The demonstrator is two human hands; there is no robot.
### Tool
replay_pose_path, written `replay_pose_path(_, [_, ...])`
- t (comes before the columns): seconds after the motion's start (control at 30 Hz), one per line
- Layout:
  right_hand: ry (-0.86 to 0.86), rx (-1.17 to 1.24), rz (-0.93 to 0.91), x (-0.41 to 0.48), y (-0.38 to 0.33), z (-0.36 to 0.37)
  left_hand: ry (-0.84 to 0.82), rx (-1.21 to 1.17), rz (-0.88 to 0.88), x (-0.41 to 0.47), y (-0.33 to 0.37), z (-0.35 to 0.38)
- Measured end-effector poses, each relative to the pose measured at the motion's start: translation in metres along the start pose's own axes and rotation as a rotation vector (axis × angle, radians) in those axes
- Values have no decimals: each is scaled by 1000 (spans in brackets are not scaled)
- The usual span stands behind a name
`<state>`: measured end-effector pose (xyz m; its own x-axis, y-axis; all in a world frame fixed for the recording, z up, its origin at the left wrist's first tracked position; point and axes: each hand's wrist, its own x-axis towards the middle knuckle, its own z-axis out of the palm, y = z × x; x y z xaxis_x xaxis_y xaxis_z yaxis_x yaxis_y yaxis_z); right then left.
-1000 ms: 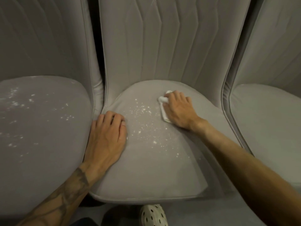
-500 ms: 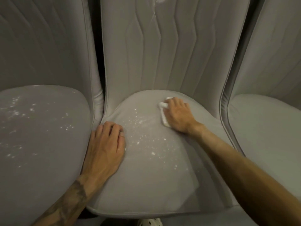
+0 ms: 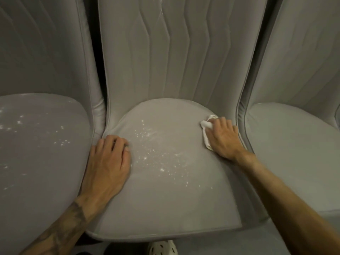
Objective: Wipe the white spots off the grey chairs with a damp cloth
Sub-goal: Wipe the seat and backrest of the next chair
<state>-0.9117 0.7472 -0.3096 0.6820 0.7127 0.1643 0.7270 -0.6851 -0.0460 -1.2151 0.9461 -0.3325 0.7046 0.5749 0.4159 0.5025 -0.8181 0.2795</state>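
Three grey upholstered chairs (image 3: 165, 199) stand abreast. Right hand (image 3: 223, 138) grips a folded white damp cloth (image 3: 207, 142) at the middle seat's back right; left hand (image 3: 108, 162) lies flat, holding nothing, on its left edge. Wiping looks midway: next, sweep left across the white spots (image 3: 156, 157) at centre.

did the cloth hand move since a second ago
Yes, the right hand and cloth slid right, away from the white spots, toward the edge of the seat.
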Motion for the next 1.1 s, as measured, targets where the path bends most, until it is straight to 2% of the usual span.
replay_pose_path(0.07, [-2, 53, -78, -18, -37, 2, 0, 7, -2, 0, 1, 0])
replay_pose_path(0.13, [-24, 128, -302, -45, -80, 5, 3, 10, 11, 0, 1, -2])
replay_pose_path(0.2, [-15, 133, -462, -67, -90, 2, 0, 1, 14, -1, 1, -2])
replay_pose_path(0.27, [-3, 100, -420, -70, -58, -5, -10, -21, 7, -2, 1, -3])
replay_pose_path(0.4, [12, -61, 64, -80, 18, -20, -5, -44, 4, 0, 3, -3])
replay_pose_path(0.43, [44, -91, 94, -88, 11, -22, -5, -41, 6, 0, 4, -3])
replay_pose_path(0.5, [83, -33, -35, -107, -35, -16, -8, -40, -2, -1, 5, -3])
replay_pose_path(0.57, [42, 111, -269, -122, -90, -12, -10, -45, -9, -1, 4, -3])
replay_pose_path(0.63, [5, 152, -379, -128, -110, -14, -2, -37, 3, -2, 3, -3])
replay_pose_path(0.7, [4, 71, -337, -127, -84, -20, 8, -31, 21, -3, 1, -2])
replay_pose_path(0.8, [26, -56, 16, -142, -31, -27, 15, -35, 28, -3, 1, -2])
replay_pose_path(0.83, [58, -61, 78, -148, -34, -28, 13, -34, 23, -3, 1, -1])
replay_pose_path(0.9, [60, 31, -2, -153, -72, -22, 8, -37, 15, -2, 2, -2])
replay_pose_path(1.0, [18, 200, -305, -152, -140, -13, 11, -35, 16, -3, 3, -4])
replay_pose_path(1.07, [8, 179, -378, -148, -138, -16, 19, -28, 28, -4, 2, -5])
replay_pose_path(1.1, [5, 158, -350, -147, -123, -17, 18, -28, 32, -4, 2, -6])
